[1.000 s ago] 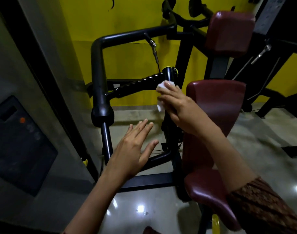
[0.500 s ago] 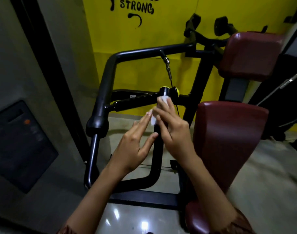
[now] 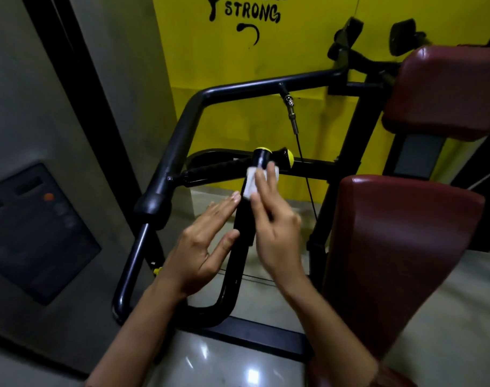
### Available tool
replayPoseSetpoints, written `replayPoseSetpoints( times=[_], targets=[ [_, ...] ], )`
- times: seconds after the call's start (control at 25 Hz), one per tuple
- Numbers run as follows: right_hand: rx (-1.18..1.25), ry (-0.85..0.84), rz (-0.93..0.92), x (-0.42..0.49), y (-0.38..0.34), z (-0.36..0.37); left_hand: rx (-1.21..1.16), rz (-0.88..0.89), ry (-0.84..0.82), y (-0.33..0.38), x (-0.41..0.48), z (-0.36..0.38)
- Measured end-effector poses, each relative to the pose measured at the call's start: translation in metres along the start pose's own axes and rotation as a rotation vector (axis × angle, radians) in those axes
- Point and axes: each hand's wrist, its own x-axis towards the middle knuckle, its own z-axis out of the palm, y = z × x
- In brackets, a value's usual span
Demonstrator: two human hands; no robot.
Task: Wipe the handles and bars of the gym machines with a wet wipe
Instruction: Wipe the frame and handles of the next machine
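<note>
A black upright handle (image 3: 245, 219) with a yellow end cap rises in the middle of a gym machine. My right hand (image 3: 277, 227) presses a white wet wipe (image 3: 252, 182) against the upper part of that handle, fingers wrapped over the wipe. My left hand (image 3: 202, 247) hovers flat just left of the handle, fingers spread and empty, fingertips near the wipe's lower edge. A ribbed horizontal grip (image 3: 218, 169) runs left from the handle's top. A thick curved black bar (image 3: 182, 129) arches over both.
Dark red seat back pad (image 3: 400, 247) stands close on the right, a second red pad (image 3: 444, 90) above it. A steel cable (image 3: 302, 163) hangs behind the handle. Yellow wall behind, grey wall with a dark panel (image 3: 34, 230) at left. Glossy floor below.
The view rose and shifted, so the machine sits lower in the frame. My right hand stays on the handle top with the wipe; my left hand came up beside it.
</note>
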Motion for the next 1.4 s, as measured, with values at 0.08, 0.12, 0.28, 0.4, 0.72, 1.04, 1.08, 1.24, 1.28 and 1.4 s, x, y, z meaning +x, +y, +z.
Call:
replayPoseSetpoints(
  times=[0.08,0.12,0.28,0.4,0.72,1.04,1.08,1.24,1.28,1.4],
  targets=[
    [0.024,0.012,0.066,0.039,-0.004,-0.009,0.017,0.009,0.009,0.001,0.000,0.001],
    [0.028,0.030,0.062,0.045,-0.002,-0.011,0.023,0.007,0.011,0.002,-0.001,0.001],
    [-0.058,-0.010,-0.061,-0.029,0.004,-0.003,0.020,-0.019,0.007,0.003,-0.002,0.000],
    [-0.234,-0.125,-0.347,-0.063,0.006,-0.027,0.070,-0.024,0.028,0.008,-0.010,-0.001],
    [-0.659,-0.474,-0.834,0.011,0.005,-0.044,0.188,-0.208,0.176,0.039,-0.049,-0.002],
    [-0.763,-0.673,-0.976,0.026,0.000,-0.033,0.191,-0.259,0.347,0.063,-0.052,0.017],
    [-0.758,-0.733,-1.052,0.025,0.003,-0.037,0.200,-0.258,0.392,0.064,-0.052,0.020],
    [-0.844,-0.608,-0.923,0.083,0.001,-0.048,0.166,-0.285,0.471,0.066,-0.049,0.025],
    [-0.840,-0.569,-0.859,0.092,0.000,-0.049,0.154,-0.291,0.478,0.066,-0.047,0.026],
    [-0.809,-0.571,-0.902,0.076,0.006,-0.046,0.148,-0.308,0.479,0.066,-0.041,0.028]
  ],
)
